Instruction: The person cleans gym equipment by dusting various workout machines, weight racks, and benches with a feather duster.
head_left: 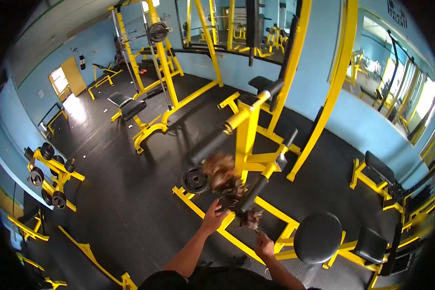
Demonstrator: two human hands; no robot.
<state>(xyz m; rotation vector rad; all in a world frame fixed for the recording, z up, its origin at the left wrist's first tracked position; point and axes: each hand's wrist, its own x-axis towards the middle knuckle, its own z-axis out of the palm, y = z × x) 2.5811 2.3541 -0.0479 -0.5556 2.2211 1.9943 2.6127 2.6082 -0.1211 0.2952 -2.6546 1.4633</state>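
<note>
A brown feathery duster [222,174] with a dark middle part lies across the yellow machine, beside its black padded roller [252,194]. My left hand [214,216] is at the dark part below the large brown tuft, its fingers curled around something dark. My right hand [264,245] is closed on a thin handle below a smaller brown tuft [251,218]. Whether both tufts belong to one duster cannot be made out. Just left of the large tuft, a black weight plate [195,180] rests on the yellow frame.
A round black seat [317,238] is right of my right hand. Yellow machine uprights [246,137] rise ahead. A rack of weight plates [55,176] stands at the left, and a bench [126,105] is farther back. Mirrors [237,29] hang on the blue wall.
</note>
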